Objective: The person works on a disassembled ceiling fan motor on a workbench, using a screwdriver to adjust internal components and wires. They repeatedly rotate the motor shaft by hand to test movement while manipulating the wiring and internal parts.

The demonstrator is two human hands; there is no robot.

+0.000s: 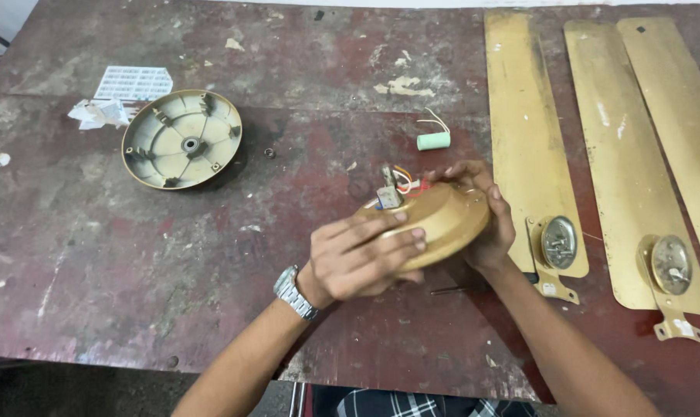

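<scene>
A round gold fan motor housing (442,220) is held tilted just above a worn red table (133,255). My left hand (361,259), with a metal watch on its wrist, grips the housing's near left side. My right hand (485,212) wraps around its far right rim. A short shaft with coloured wires (396,185) sticks out of the housing's top. A small green cylindrical capacitor (433,140) with white leads lies behind the housing.
A round gold cover (181,139) lies open side up at the left, beside crumpled paper (99,113) and a white printed sheet (133,82). Three gold fan blades (523,131) (620,154) (674,100) lie at the right. A small ring (269,153) rests near the cover.
</scene>
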